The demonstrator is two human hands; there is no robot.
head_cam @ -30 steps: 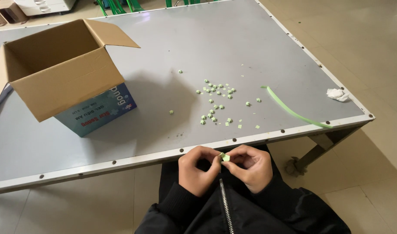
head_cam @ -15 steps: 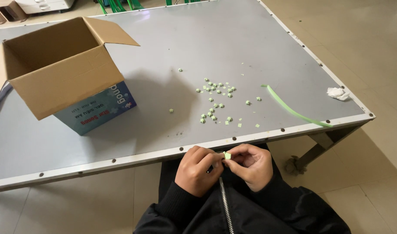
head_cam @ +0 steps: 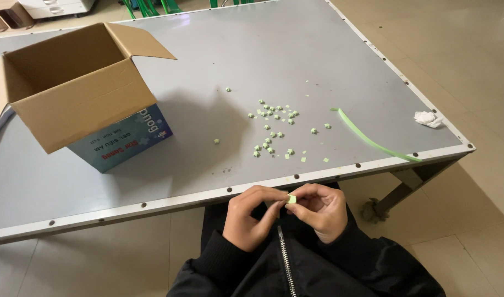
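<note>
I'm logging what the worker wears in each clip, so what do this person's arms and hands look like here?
Both hands are bare: no gloves, rings or watch show on the left hand or the right hand. Each arm is covered to the wrist by a long black sleeve of a dark jacket, with soft folds in the cloth. A silver zipper runs down the jacket's front between the arms.

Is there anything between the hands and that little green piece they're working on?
Nothing visible. The left hand and right hand both pinch the small green piece directly between their fingertips, just below the table edge.
</note>
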